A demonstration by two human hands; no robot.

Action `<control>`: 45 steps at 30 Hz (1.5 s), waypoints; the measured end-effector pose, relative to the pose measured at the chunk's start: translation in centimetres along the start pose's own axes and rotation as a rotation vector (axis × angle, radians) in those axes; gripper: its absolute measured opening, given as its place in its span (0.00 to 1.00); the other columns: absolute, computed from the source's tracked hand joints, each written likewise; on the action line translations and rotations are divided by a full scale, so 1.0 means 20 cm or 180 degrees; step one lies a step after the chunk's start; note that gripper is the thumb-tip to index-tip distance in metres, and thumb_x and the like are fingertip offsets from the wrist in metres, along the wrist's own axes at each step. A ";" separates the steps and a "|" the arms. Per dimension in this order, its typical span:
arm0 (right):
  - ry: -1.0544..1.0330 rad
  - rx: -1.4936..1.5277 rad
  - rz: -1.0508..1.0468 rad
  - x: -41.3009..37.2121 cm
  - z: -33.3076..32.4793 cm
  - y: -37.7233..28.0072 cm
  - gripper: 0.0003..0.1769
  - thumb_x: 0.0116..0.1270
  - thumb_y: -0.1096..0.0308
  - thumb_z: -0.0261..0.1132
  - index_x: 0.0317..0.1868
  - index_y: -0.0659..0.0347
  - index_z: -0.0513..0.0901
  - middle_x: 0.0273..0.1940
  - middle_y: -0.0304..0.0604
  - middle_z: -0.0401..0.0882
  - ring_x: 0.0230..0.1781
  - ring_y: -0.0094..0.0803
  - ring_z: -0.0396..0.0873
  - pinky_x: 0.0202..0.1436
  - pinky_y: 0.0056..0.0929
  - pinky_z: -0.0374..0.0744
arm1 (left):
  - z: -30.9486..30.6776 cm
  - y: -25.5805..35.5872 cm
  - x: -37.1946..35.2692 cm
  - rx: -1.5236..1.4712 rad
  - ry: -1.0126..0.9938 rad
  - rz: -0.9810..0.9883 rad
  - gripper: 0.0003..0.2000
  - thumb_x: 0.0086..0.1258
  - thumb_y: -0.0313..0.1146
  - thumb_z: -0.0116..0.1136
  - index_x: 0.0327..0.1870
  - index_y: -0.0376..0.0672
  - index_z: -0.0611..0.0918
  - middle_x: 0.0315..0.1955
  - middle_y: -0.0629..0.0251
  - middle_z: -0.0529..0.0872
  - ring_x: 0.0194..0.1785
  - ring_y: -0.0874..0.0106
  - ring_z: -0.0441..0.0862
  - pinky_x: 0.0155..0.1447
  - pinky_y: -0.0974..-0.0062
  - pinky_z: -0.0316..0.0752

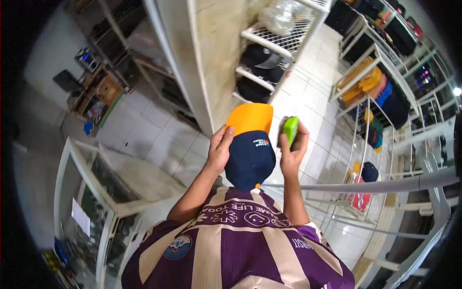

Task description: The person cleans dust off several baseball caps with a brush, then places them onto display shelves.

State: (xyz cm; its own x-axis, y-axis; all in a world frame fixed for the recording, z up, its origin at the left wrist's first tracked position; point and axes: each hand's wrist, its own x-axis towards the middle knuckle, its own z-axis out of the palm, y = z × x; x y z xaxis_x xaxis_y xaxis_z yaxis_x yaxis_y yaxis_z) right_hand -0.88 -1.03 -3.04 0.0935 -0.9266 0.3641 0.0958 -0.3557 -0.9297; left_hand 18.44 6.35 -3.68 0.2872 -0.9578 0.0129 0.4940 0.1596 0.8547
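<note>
Left hand [219, 151] pinches orange-brimmed navy cloth cap [250, 150] one-sidedly; right hand [295, 147], beside cap, grips lime-green block [290, 127]. Lopsided hold: cap could twist.

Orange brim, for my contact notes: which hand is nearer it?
Left: the left hand holds the orange brim by its edge; the right hand is apart, rightward, holding a green object.

The dark blue cap [250, 161] is held up, its orange brim [250, 118] pointing away. A green brush [290, 127] is near its right side, not touching, dark side facing it.
</note>
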 end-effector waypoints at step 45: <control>0.2413 0.0621 0.0295 1.42 -1.61 0.63 0.26 0.70 0.66 0.69 0.65 0.64 0.74 0.54 0.41 0.81 0.53 0.25 0.78 0.56 0.23 0.76 | 1.62 -1.01 2.02 -0.0087 -0.1845 -0.1814 0.18 0.87 0.42 0.47 0.61 0.37 0.81 0.49 0.69 0.86 0.52 0.80 0.81 0.59 0.79 0.75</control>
State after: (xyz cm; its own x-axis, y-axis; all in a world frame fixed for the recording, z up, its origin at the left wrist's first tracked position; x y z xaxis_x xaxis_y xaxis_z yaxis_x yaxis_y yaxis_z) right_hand -29.02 -35.65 -6.17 -0.5851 -0.8067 0.0831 0.2995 -0.3102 -0.9022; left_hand -6.50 -43.31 -3.72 -0.4815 -0.8640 -0.1474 0.4579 -0.3914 0.7982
